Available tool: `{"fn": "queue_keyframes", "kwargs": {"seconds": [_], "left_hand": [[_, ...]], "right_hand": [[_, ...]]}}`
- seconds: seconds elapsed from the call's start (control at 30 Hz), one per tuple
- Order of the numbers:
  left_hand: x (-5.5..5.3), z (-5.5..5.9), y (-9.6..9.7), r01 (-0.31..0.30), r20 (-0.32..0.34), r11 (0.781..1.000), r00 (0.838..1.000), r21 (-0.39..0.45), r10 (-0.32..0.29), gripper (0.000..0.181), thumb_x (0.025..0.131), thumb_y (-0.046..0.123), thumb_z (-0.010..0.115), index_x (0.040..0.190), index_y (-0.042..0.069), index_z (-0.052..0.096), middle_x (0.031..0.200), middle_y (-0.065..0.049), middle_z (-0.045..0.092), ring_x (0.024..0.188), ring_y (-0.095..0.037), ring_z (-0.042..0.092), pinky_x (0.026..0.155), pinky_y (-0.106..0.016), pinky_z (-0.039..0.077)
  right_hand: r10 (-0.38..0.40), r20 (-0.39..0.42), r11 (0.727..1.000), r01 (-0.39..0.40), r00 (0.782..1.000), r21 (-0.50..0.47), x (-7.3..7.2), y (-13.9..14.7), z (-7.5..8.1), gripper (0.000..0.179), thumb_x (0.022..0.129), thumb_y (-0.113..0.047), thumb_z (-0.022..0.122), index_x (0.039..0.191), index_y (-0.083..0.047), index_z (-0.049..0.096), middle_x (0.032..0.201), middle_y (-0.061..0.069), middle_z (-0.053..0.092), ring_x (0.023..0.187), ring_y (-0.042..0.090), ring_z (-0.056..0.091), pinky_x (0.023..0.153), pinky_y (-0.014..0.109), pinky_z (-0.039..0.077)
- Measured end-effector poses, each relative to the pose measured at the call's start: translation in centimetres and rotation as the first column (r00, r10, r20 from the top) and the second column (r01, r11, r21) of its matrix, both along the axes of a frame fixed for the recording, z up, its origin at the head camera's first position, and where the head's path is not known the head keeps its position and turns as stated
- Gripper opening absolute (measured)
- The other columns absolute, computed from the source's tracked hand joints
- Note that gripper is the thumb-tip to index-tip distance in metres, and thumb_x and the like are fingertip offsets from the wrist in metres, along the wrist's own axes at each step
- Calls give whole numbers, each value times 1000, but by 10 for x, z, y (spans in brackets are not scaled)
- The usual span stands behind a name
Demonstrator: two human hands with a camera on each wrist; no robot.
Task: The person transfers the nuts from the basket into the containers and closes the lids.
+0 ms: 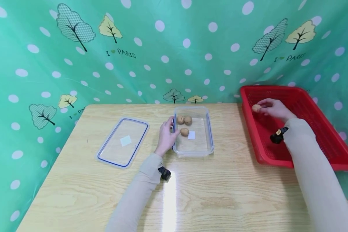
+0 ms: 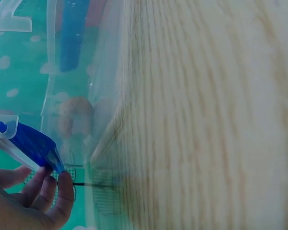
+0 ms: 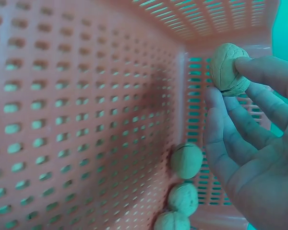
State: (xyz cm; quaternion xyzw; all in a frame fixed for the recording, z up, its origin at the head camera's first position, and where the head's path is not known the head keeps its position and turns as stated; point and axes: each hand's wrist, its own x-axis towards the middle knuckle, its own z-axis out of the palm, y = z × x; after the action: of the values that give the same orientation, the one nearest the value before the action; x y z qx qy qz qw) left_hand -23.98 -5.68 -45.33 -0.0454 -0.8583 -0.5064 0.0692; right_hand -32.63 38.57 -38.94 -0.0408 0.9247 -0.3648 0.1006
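In the head view my right hand [image 1: 275, 109] is inside the red basket [image 1: 259, 141], near its left wall. It pinches a walnut [image 3: 229, 69] between thumb and fingertips, raised above the basket floor in the right wrist view. Further walnuts [image 3: 186, 160] lie below it in the basket, hidden behind the hand and arm from the head. My left hand [image 1: 166, 137] grips the left side of a clear food container [image 1: 194, 148], its thumb over the rim. Its fingertips touch a blue-lined flap [image 2: 36, 146] on that side. Three walnuts [image 1: 184, 132] sit inside the container.
A clear lid with a blue seal [image 1: 122, 141] lies flat on the wooden table [image 1: 208, 193], left of the container. A small white square [image 1: 191, 135] shows in the container. Behind the table hangs a green dotted cloth [image 1: 150, 74]. The basket stands at the right.
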Motion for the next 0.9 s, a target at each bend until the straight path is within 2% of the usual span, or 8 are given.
{"fn": "queue_keyframes", "kwargs": {"seconds": [0.1, 0.33, 0.57, 0.77, 0.9], "left_hand": [[-1, 1, 0, -1, -10, 1000, 1000, 6, 1, 59, 85, 2, 64, 141, 3, 45, 114, -19, 54, 104, -32, 50, 88, -42, 46], [1, 1, 1, -22, -4, 1000, 1000, 6, 22, 60, 84, 3, 65, 141, 3, 45, 114, -18, 56, 104, -34, 51, 88, -43, 45], [2, 1, 0, -27, -23, 1000, 999, -1, 27, 57, 85, 2, 63, 139, 2, 46, 111, -19, 56, 102, -33, 52, 88, -44, 45], [4, 3, 1, -15, -44, 1000, 999, 4, 15, 56, 85, -1, 61, 139, -1, 46, 110, -21, 55, 101, -35, 52, 87, -45, 45], [4, 2, 1, -15, -44, 1000, 999, 8, 15, 55, 87, -1, 60, 140, -1, 45, 111, -21, 55, 101, -35, 52, 87, -44, 46]], "right_hand": [[2, -11, 1000, -3, 1000, -28, 0, 0, 4, 58, 90, -18, 68, 137, 3, 41, 127, 26, 47, 105, 34, 50, 76, 29, 53], [3, -23, 999, -5, 1000, -49, 1, -4, 15, 59, 92, -23, 66, 139, 1, 40, 130, 24, 46, 99, 19, 53, 75, 20, 51], [-7, -43, 996, 3, 999, -85, 14, -16, 34, 65, 89, -25, 70, 141, -3, 38, 135, 19, 43, 108, 28, 47, 71, 19, 52], [-23, -49, 993, 18, 999, -113, 22, -23, 47, 63, 90, -30, 69, 140, -4, 40, 133, 16, 43, 100, 16, 50, 70, 20, 53], [-22, -54, 992, 15, 998, -126, 24, -26, 52, 59, 91, -29, 67, 138, -4, 42, 131, 15, 44, 96, 13, 53, 70, 21, 53]]}}
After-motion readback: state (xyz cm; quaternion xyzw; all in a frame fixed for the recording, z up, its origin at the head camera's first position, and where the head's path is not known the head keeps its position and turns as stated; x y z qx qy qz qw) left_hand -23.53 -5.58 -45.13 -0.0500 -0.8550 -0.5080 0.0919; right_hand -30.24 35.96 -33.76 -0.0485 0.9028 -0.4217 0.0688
